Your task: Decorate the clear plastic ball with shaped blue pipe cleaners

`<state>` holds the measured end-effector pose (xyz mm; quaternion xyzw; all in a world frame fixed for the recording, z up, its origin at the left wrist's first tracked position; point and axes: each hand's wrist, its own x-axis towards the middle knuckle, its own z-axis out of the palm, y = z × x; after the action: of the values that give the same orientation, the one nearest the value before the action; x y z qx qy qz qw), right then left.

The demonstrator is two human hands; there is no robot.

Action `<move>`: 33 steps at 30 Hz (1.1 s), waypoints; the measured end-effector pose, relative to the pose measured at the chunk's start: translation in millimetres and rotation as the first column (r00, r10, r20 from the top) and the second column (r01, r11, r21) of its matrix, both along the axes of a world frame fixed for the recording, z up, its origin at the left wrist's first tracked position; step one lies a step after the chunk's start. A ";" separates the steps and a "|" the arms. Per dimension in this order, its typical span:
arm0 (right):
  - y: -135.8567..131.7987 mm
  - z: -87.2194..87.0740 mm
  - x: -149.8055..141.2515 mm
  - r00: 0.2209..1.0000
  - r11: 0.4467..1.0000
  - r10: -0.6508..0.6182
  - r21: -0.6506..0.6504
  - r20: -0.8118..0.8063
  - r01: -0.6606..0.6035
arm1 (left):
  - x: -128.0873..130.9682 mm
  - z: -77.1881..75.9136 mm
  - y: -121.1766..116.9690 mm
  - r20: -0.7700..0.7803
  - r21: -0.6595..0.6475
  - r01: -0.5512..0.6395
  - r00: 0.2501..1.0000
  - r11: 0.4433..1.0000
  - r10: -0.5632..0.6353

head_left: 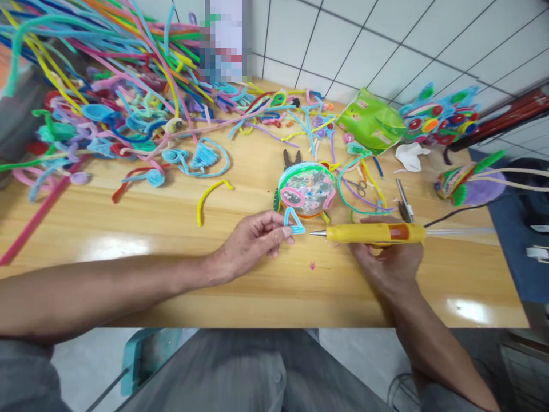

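Two hands are in view over one worktop [274, 306]. Quantities: one blue triangle [295, 230], one yellow glue gun [364, 233], one round piece [312, 193] with a green rim and two pink ovals, one green packet [369, 123], one pair of scissors [361, 184]. The fuzzy stems [128, 86] at upper left overlap and cannot be counted. The scissors are partly covered by stems; the pixelated panel [225, 43] is unreadable. The glue gun hides part of the right hand [392, 263]. Left hand [251, 243]: fingers closed, pinching the blue triangle just below the round piece. Right hand: fingers wrapped around the glue gun body. The metal nozzle [318, 233] points at the triangle, near it but apart.
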<state>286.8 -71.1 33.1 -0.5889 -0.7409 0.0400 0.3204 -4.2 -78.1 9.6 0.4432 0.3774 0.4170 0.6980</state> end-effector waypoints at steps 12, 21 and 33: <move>1.1 5.2 -10.4 0.933 0.948 0.181 0.199 0.311 -0.250 | -2.0 2.1 -3.2 -0.055 0.051 0.036 0.998 0.998 -0.033; 1.1 4.8 -10.1 0.934 0.965 0.165 0.142 0.318 -0.219 | -1.7 2.1 -4.0 -0.099 0.067 0.041 0.995 0.997 -0.034; 0.4 -2.0 -6.2 0.941 0.973 0.139 0.132 0.309 -0.188 | -0.9 2.0 -2.5 -0.090 0.055 0.038 0.995 0.998 -0.033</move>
<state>280.6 -70.7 31.2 -0.4969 -0.8279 -0.0823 0.2467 -5.1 -80.7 11.6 0.4878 0.3881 0.3948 0.6749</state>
